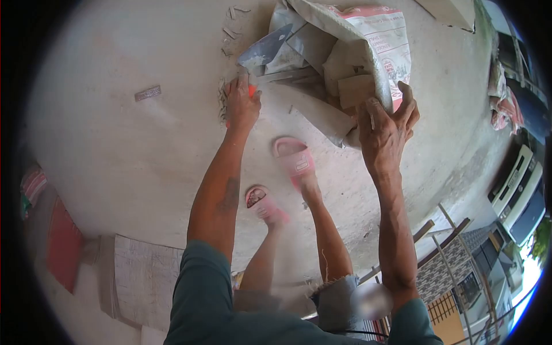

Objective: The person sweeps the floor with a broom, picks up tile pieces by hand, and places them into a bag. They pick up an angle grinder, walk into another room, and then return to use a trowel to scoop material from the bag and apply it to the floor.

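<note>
Being gripped by right hand (386, 123): crumpled white-and-red paper sack (376, 34); by left hand (241, 102): orange-handled grey trowel (265, 47); scooping apparently not yet begun.

Two hands (241, 103) (386, 129); two pink sandals (294, 158) (260, 201); one sack (368, 40) — one trowel (267, 49).

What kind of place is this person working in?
Probably a building site, on an upper floor or roof: a bare, dusty concrete floor, an opened sack gripped by the right hand, a trowel in the left hand, and a railing with buildings below.
</note>
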The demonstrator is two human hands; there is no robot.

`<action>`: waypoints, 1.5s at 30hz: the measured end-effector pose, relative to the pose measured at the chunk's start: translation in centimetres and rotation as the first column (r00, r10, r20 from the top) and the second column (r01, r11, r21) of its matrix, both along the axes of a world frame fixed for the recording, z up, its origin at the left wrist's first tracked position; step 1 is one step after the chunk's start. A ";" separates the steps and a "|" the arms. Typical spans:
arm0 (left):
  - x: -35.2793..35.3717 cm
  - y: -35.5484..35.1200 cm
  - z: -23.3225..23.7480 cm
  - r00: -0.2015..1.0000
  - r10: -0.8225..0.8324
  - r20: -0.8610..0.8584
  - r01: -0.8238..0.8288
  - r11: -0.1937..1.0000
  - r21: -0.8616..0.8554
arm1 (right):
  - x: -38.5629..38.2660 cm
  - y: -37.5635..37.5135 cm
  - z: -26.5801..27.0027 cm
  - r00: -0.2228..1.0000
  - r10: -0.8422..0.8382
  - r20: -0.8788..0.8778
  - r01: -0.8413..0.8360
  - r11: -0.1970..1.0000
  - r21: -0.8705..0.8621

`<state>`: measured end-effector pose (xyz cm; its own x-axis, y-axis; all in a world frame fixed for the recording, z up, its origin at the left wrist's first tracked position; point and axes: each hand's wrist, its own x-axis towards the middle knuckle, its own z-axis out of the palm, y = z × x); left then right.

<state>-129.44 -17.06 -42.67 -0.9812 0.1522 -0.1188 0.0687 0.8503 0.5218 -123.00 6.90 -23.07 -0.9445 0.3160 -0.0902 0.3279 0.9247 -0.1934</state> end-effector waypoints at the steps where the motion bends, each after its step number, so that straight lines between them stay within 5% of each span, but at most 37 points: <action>1: 0.9 0.3 -0.6 0.999 -0.049 -0.016 0.047 0.996 -0.074 | 0.3 1.3 -0.7 0.999 0.029 0.038 -0.026 0.998 -0.065; 5: -0.1 0.0 4.1 0.939 0.094 0.332 -0.154 0.975 0.159 | -0.3 3.4 -0.8 0.996 0.086 0.027 -0.076 0.960 -0.269; 10: -2.2 2.1 14.3 0.790 0.094 0.606 -0.303 0.919 0.253 | -2.5 6.6 4.0 0.994 0.036 0.105 -0.006 0.961 -0.275; 13: -2.2 4.4 17.7 0.829 0.050 0.557 -0.154 0.978 0.143 | -3.7 8.5 5.7 0.980 0.018 0.200 0.037 0.963 -0.268; 17: -3.0 6.4 21.2 0.870 0.032 0.493 -0.161 0.962 0.221 | -3.6 7.4 6.7 0.996 0.066 0.066 -0.045 0.959 -0.278; 18: -3.1 7.0 22.1 0.832 0.062 0.551 -0.231 0.942 0.243 | -3.2 6.5 7.2 0.997 -0.029 0.070 0.048 0.953 -0.300; 21: -3.9 8.8 24.2 0.859 0.106 0.501 -0.260 0.933 0.249 | -2.0 3.0 8.1 0.941 0.327 -0.088 -0.336 0.936 -0.105; 23: -3.6 9.6 24.4 0.857 0.127 0.499 -0.286 0.923 0.256 | -2.1 -0.3 7.4 0.941 0.297 0.162 -0.215 0.893 -0.395; 26: -3.5 9.3 24.9 0.855 0.137 0.501 -0.300 0.917 0.261 | -3.9 -2.2 2.8 0.948 0.314 0.053 -0.252 0.842 -0.476; 28: -3.3 9.2 24.9 0.851 0.131 0.509 -0.310 0.907 0.285 | -4.3 -1.8 0.1 0.912 0.406 0.058 -0.341 0.829 -0.443; 31: -3.0 7.9 23.1 0.841 0.111 0.529 -0.234 0.957 0.172 | -4.5 -0.4 6.3 0.943 0.331 0.029 -0.324 0.935 -0.147; 32: -2.7 7.6 22.7 0.885 0.093 0.456 -0.189 0.967 0.170 | -3.4 1.1 6.6 0.963 0.269 -0.009 -0.269 0.963 -0.012; 35: -2.1 8.2 24.0 0.749 0.092 0.656 -0.323 0.915 0.241 | -0.7 6.6 4.6 0.998 0.050 0.028 -0.055 0.972 0.230; 37: -2.2 9.9 27.3 0.757 -0.013 0.653 -0.231 0.930 0.286 | -0.1 10.5 4.2 0.993 -0.116 -0.015 0.115 0.936 0.333; 38: -1.9 11.0 28.5 0.743 -0.024 0.669 -0.257 0.913 0.318 | 0.3 12.5 4.1 0.946 -0.303 0.110 0.294 0.951 0.097; 39: -2.1 12.0 29.2 0.743 -0.036 0.668 -0.278 0.892 0.357 | 1.9 16.4 1.6 0.978 -0.207 0.010 0.207 0.967 -0.147; 41: -2.8 12.9 29.5 0.807 -0.006 0.590 -0.258 0.896 0.362 | 0.6 16.8 1.9 0.998 -0.041 0.043 0.044 0.996 -0.074; 45: -6.5 10.6 28.7 0.816 0.104 0.568 -0.315 0.904 0.288 | -3.3 14.0 8.3 0.991 -0.014 0.134 0.056 0.949 -0.311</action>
